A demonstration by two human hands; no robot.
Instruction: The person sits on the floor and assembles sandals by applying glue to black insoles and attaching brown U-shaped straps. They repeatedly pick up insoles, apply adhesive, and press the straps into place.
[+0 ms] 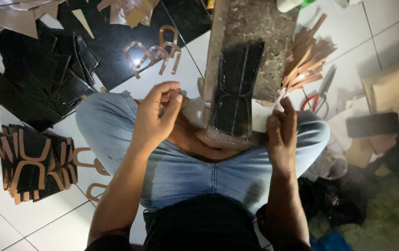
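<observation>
Now your left hand (pixel 155 118) is raised above your left knee with the fingertips pinched together; whether anything small sits between them you cannot tell. Your right hand (pixel 281 135) curls its fingers on the edge of a pale sheet (pixel 261 116), touching it just beside the near end of the black leather piece (pixel 236 95).

That black piece lies flat between your two hands, stretched along a worn stone slab (pixel 250 51) that runs away from you, its near end resting against your jeans (pixel 195 172). Nothing lies between either hand and the piece.

Beyond your right hand, a pile of tan strips (pixel 306 58) leans by the slab, with red-handled scissors (pixel 319 97) just past it and a dark phone (pixel 372 124) on brown paper farther out. Beyond your left hand, tan U-shaped cutouts (pixel 157 53) lie on the tiles; farther out sit a heap of black sheets (pixel 41 79) and a stack of black pieces edged in tan (pixel 34 162).
</observation>
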